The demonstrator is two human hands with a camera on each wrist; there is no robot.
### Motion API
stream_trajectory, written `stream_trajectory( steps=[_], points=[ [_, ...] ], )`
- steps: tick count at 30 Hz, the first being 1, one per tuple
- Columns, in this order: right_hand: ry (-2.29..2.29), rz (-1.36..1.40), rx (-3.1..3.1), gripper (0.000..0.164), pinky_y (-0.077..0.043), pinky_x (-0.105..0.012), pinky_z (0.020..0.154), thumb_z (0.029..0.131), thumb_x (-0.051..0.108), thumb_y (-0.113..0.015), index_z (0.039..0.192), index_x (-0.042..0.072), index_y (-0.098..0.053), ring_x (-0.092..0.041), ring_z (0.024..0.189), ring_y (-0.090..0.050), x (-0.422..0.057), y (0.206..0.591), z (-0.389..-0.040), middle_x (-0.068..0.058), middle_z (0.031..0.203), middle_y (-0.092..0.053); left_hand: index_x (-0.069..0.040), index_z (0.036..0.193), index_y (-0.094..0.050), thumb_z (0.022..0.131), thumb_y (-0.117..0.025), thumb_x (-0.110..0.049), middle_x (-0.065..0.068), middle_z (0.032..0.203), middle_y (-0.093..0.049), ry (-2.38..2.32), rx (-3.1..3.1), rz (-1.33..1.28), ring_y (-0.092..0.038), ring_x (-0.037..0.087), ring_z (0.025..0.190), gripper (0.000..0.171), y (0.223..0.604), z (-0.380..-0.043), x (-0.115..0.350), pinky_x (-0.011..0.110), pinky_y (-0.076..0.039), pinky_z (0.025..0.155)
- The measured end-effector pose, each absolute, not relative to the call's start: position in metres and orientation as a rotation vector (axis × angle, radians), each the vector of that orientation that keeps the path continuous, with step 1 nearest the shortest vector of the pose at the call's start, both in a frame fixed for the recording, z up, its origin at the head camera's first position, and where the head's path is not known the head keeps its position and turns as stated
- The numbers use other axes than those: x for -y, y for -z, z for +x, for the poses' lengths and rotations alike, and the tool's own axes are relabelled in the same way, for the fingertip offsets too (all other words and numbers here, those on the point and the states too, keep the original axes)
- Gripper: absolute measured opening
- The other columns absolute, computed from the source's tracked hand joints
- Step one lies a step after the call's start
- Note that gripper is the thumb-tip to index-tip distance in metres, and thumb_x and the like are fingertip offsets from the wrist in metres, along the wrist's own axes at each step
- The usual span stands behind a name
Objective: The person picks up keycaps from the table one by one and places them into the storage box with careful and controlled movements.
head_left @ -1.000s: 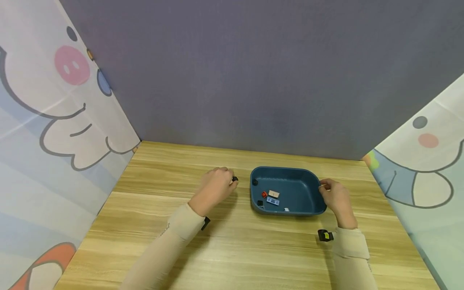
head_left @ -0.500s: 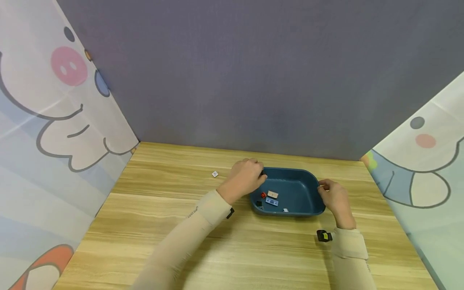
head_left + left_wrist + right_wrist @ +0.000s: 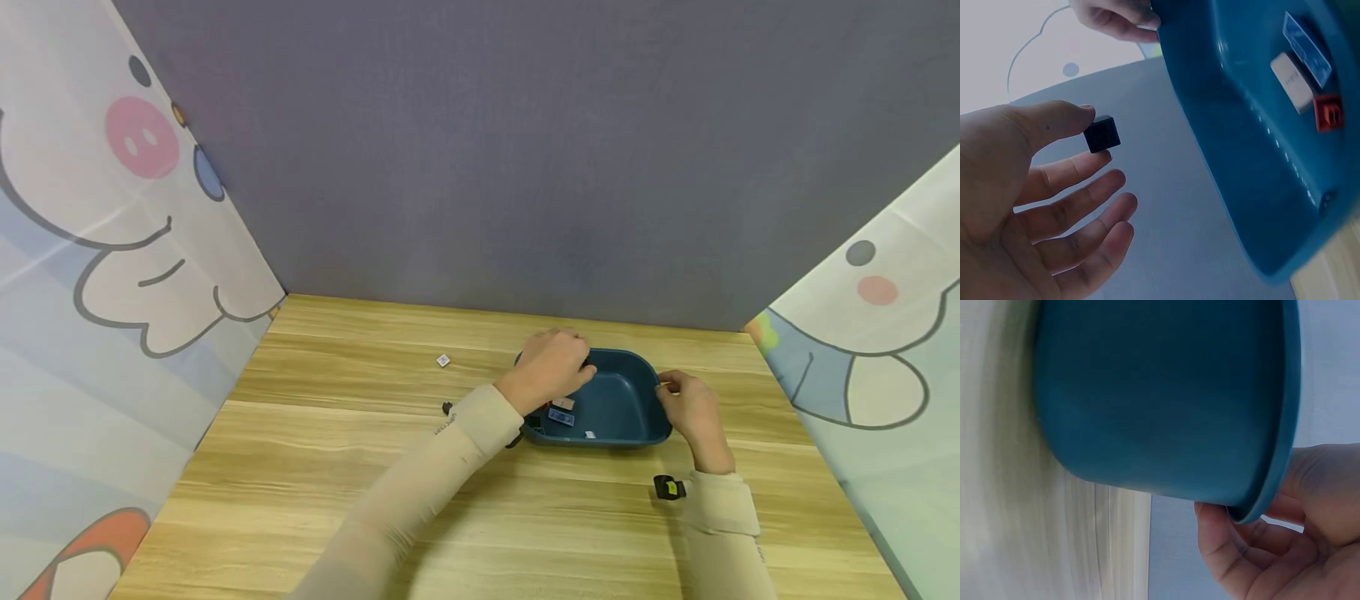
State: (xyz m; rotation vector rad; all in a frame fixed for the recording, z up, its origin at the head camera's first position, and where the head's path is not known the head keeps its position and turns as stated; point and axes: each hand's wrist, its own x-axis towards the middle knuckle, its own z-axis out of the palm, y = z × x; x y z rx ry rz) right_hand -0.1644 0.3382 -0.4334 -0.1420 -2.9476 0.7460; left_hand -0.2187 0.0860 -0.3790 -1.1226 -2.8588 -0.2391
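Note:
Between thumb and index finger, my left hand [image 3: 551, 364] pinches a small black cube [image 3: 1102, 134], its other fingers loosely spread. That hand is above the left part of a dark blue plastic basin [image 3: 615, 410], and the cube is mostly hidden in the head view. My right hand [image 3: 695, 418] grips the basin's right rim with thumb and fingers. Inside the basin lie a beige block [image 3: 1292, 82], a blue printed tile [image 3: 1307, 49], a red piece [image 3: 1330, 114], a white piece [image 3: 590, 434] and dark pieces near the left side.
A small white square tile [image 3: 443, 361] lies on the wooden table [image 3: 337, 433], left of the basin. Behind stands a grey panel [image 3: 480, 167]. Cartoon-printed sheets flank the table on the left [image 3: 112, 350] and right [image 3: 892, 367].
My left hand has moved right with the black cube, from the table to over the basin, uncovering the white tile. The right hand stays on the rim.

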Motion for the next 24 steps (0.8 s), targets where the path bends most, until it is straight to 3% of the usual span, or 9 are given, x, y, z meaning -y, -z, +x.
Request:
stream_trajectory(
  steps=[4, 11, 24],
  points=[
    [-0.751, -0.142, 2.948, 0.031, -0.053, -0.056, 0.073, 0.098, 0.008, -0.056, 0.119, -0.013, -0.062, -0.047, 0.092, -0.065, -0.339, 0.434, -0.163, -0.031, 0.104, -0.067, -0.022, 0.116, -0.071, 0.1, -0.058, -0.044, -0.004, 0.108, -0.065, 0.269, 2.857, -1.153, -0.061, 0.012, 0.09, 0.03, 0.381, -0.217, -0.095, 0.027, -0.053, 0.073],
    [-0.773, -0.142, 2.938, 0.03, -0.052, -0.058, 0.076, 0.098, 0.008, -0.056, 0.119, -0.013, -0.062, -0.048, 0.092, -0.065, -0.338, 0.433, -0.164, -0.032, 0.104, -0.067, -0.023, 0.096, -0.068, 0.099, -0.058, -0.05, -0.007, 0.086, -0.055, 0.313, 2.856, -1.212, -0.052, 0.008, 0.071, 0.03, 0.383, -0.217, -0.098, 0.024, -0.046, 0.06],
    [-0.762, -0.132, 2.937, 0.03, -0.053, -0.056, 0.072, 0.098, 0.007, -0.056, 0.119, -0.013, -0.062, -0.048, 0.091, -0.064, -0.338, 0.434, -0.164, -0.032, 0.104, -0.066, -0.02, 0.105, -0.072, 0.1, -0.061, -0.043, -0.008, 0.089, -0.059, 0.34, 2.849, -1.198, -0.053, 0.006, 0.073, 0.027, 0.39, -0.22, -0.081, 0.02, -0.045, 0.058]
  ],
)
